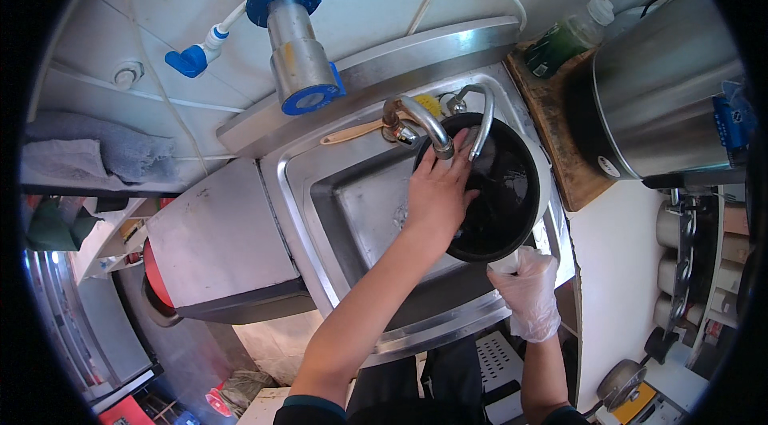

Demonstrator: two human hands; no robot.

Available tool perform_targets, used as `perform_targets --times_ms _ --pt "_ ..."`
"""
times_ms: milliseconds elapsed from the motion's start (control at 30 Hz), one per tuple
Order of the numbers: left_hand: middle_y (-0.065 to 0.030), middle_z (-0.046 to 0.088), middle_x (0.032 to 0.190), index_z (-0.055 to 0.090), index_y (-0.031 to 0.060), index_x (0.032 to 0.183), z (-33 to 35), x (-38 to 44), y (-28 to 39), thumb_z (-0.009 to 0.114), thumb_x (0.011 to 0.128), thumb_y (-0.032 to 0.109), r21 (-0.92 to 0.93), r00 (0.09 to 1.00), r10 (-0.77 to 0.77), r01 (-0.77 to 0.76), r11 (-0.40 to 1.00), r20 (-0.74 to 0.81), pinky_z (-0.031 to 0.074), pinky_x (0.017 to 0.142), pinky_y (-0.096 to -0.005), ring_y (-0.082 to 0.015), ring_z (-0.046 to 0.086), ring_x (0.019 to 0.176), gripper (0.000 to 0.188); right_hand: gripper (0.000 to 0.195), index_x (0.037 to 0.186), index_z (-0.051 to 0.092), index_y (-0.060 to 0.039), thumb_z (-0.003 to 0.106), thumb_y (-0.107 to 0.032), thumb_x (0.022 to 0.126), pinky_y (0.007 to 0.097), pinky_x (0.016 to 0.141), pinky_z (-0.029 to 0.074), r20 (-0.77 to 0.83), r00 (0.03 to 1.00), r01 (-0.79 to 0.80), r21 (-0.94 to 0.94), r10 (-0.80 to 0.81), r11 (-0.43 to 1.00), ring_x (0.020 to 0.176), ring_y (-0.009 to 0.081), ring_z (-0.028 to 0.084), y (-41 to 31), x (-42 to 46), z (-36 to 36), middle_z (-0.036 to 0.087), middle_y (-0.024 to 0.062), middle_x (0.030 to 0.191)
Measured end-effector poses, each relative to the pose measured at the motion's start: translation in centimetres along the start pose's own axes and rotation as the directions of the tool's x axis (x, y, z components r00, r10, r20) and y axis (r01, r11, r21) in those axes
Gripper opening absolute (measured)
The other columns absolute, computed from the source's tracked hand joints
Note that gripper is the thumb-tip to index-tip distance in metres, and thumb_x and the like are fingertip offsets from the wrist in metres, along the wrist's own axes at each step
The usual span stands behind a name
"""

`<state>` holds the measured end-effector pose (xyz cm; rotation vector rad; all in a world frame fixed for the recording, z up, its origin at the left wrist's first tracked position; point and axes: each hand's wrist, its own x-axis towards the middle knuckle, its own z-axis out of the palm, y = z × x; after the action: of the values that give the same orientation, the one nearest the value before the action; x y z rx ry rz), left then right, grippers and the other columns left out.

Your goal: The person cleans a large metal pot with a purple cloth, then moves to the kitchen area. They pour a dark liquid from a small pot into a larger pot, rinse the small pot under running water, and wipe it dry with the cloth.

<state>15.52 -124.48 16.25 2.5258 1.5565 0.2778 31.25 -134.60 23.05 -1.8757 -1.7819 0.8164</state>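
A round black pan (501, 203) with a pale outer side is tilted over the right part of a stainless steel sink (366, 203). My bare left hand (438, 191) reaches to its inner left wall, fingers spread under the chrome faucet (423, 119); its fingertips lie partly behind the spout. In a clear plastic glove, my right hand (528, 290) is closed at the pan's near edge, on what seems to be its handle, mostly hidden by the fingers. A thinner curved metal tap (489, 119) arches over the pan. Behind the faucet lies a yellow-bristled brush with a wooden handle (354, 132).
Right of the sink, a wooden board (555, 149) bears a large steel pot (666, 83) and a bottle of green liquid (567, 38). A steel cylinder with blue fittings (300, 47) juts from the wall above the sink. Grey towels (102, 149) hang at left.
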Motion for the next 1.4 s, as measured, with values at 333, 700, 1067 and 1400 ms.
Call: perform_targets --times_ms 333,700,1067,1400 --pt "-0.0190 0.054 0.133 0.061 0.0006 0.115 -3.9 0.1 -1.5 0.046 0.095 0.023 -0.863 0.633 0.685 -0.053 0.503 0.361 0.037 0.108 -0.0395 -0.0351 0.047 0.126 0.034 0.016 0.075 0.069 -0.0024 0.076 -0.016 0.072 0.0361 0.058 0.055 0.068 0.998 0.002 -0.065 0.002 0.998 0.065 0.0304 0.069 1.1 -0.5 0.8 0.067 0.0157 0.069" --pt "-0.0170 0.067 0.106 0.069 0.0033 0.093 -2.8 0.2 1.0 0.050 0.088 0.019 -0.350 0.669 0.182 0.125 0.928 0.721 0.046 0.098 -0.0405 -0.0339 0.059 0.113 0.026 0.015 0.074 0.069 -0.0030 0.075 -0.017 0.073 0.0369 0.057 0.054 0.021 0.999 0.036 -0.149 -0.033 0.988 0.065 0.0314 0.068 1.2 -0.5 1.0 0.067 0.0158 0.069" --pt "-0.0191 0.047 0.140 0.055 0.0003 0.125 1.4 -1.0 0.5 0.047 0.092 0.021 -0.609 0.994 0.057 0.010 0.793 0.091 0.025 0.114 -0.0424 -0.0322 0.035 0.138 0.039 0.013 0.074 0.068 -0.0034 0.074 -0.014 0.070 0.0374 0.059 0.053 0.000 1.000 -0.024 -0.079 0.024 0.997 0.064 0.0320 0.068 0.2 0.4 0.4 0.066 0.0160 0.068" --pt "-0.0218 0.055 0.125 0.052 -0.0029 0.128 -4.6 -3.9 0.8 0.045 0.100 0.029 -0.910 0.902 0.242 0.277 0.308 0.357 0.029 0.112 -0.0395 -0.0348 0.046 0.127 0.043 0.019 0.064 0.061 -0.0062 0.074 -0.019 0.070 0.0387 0.053 0.050 -0.073 0.982 0.151 -0.240 -0.173 0.959 0.057 0.0338 0.063 0.9 2.2 0.3 0.061 0.0144 0.062"
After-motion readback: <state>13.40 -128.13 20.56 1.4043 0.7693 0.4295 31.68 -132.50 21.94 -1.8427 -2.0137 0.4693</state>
